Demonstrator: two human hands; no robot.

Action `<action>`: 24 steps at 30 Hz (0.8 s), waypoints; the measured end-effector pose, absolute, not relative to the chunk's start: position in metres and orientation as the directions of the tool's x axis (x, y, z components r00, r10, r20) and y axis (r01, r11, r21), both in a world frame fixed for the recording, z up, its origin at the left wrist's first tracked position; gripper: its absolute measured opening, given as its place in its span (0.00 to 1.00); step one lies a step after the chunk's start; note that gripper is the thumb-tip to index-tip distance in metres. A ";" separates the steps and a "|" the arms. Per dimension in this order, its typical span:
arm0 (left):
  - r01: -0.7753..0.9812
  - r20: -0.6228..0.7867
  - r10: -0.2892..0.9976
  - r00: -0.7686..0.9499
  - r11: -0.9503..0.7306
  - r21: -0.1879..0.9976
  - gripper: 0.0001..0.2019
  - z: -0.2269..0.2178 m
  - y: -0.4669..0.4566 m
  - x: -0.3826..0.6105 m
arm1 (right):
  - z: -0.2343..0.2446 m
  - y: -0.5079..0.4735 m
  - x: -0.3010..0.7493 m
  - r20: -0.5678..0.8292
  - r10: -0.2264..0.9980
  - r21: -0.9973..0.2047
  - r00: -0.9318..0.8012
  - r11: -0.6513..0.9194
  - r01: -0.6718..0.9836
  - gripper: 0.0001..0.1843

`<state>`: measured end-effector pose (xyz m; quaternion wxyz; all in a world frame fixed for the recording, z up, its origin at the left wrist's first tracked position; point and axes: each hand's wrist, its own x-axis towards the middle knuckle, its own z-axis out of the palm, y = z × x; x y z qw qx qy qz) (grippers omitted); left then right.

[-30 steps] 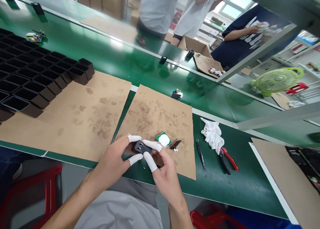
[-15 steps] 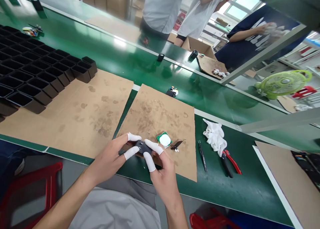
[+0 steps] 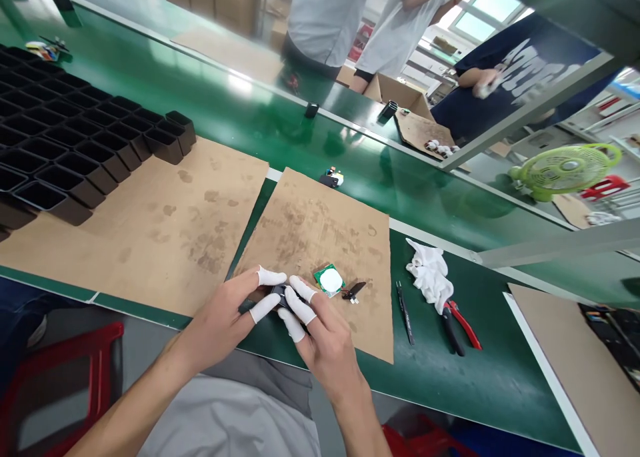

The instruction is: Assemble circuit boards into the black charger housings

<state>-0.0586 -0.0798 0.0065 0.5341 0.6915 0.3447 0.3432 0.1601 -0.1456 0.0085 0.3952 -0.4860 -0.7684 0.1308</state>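
Note:
Between my two hands is a small black plastic housing [image 3: 281,295], mostly covered by my fingers. My left hand [image 3: 234,310] grips its left side between thumb and fingers. My right hand [image 3: 320,320] closes on its right side, with fingertips over the top face. White finger cots cover several fingertips on both hands. Just right of the housing, a green circuit board [image 3: 329,280] with a round white disc lies on the brown cardboard sheet [image 3: 330,217]. Beside the board sits a small black part with wires and a white connector [image 3: 355,292].
Black tweezers [image 3: 405,314], a crumpled white cloth [image 3: 430,274] and red-and-black pliers [image 3: 460,327] lie to the right. Rows of black open boxes [image 3: 70,150] fill the left. Small parts [image 3: 332,177] rest on the green belt. People stand beyond, near a green fan [image 3: 565,170].
My right fingers have shifted left over the housing's top, covering more of it. The parts on the belt have moved left. A person's hands across the belt have moved.

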 end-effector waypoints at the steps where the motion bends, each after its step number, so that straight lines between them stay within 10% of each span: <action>1: 0.114 0.102 0.844 0.526 -0.189 0.975 0.16 0.006 -0.080 -0.059 | 0.008 -0.144 0.160 0.463 0.868 -0.646 -0.178 0.468 0.603 0.26; 5: 0.104 0.107 0.847 0.520 -0.188 0.977 0.16 0.007 -0.079 -0.059 | 0.009 -0.139 0.155 0.365 0.930 -0.801 -0.054 0.343 0.491 0.17; 24: 0.118 0.016 0.812 0.583 -0.104 0.988 0.17 0.007 -0.080 -0.062 | 0.003 -0.141 0.162 0.382 0.908 -0.757 -0.170 0.413 0.507 0.26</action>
